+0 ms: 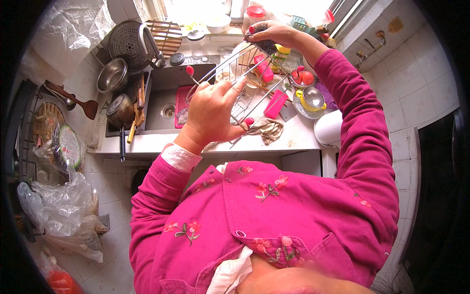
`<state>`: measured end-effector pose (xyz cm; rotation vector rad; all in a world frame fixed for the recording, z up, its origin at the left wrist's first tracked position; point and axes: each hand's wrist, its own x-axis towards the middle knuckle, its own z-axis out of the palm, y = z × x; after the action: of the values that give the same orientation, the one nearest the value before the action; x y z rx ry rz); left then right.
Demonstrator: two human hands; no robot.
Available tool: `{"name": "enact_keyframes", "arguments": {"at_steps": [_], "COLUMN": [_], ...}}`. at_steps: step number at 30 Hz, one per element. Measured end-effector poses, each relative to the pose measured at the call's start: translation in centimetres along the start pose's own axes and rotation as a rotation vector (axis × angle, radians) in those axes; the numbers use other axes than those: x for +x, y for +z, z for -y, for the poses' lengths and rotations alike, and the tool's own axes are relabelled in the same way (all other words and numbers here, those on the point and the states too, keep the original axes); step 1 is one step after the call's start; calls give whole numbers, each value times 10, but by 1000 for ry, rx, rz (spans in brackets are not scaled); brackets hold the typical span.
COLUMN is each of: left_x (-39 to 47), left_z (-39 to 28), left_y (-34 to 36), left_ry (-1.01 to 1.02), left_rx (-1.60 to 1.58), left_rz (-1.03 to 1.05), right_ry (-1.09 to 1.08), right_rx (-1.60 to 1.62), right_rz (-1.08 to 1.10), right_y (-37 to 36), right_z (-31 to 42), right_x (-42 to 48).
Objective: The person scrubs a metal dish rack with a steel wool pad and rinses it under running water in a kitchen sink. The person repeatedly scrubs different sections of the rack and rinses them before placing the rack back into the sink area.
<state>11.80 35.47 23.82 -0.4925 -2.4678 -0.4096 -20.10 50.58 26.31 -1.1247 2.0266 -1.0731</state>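
Note:
A metal wire rack [253, 86] with red-tipped ends is held up over the counter beside the sink. My left hand [214, 110] grips its near end, fingers around the wires. At the rack's far end, my right hand [273, 35] holds a dark scouring pad [267, 45] against the wires. Beneath and behind the rack lie two pink plastic containers [276, 104] and a crumpled cloth [271, 130]. Part of the counter is hidden by the rack and my hands.
The sink [156, 99] holds a pink board or tray [181, 104] at its right. Pots [120, 110] and a steel bowl [112, 75] stand left of it. A yellow-handled cup [312, 98], tomatoes [307, 78] and a white vessel [328, 128] are at the right.

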Motion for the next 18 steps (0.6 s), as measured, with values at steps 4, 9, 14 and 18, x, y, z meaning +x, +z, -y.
{"name": "enact_keyframes", "arguments": {"at_steps": [4, 9, 14, 18], "left_x": [1, 1, 0, 1], "left_z": [-1, 5, 6, 7], "left_y": [0, 1, 2, 1], "left_ry": [-6, 1, 6, -15], "left_rx": [5, 16, 21, 31], "left_rz": [-24, -38, -24, -19], "right_ry": [80, 192, 201, 176], "right_rx": [241, 300, 304, 373], "right_rz": [31, -54, -104, -97], "right_y": [10, 14, 14, 15], "right_z": [10, 9, -1, -2], "right_x": [-4, 3, 11, 7]}}
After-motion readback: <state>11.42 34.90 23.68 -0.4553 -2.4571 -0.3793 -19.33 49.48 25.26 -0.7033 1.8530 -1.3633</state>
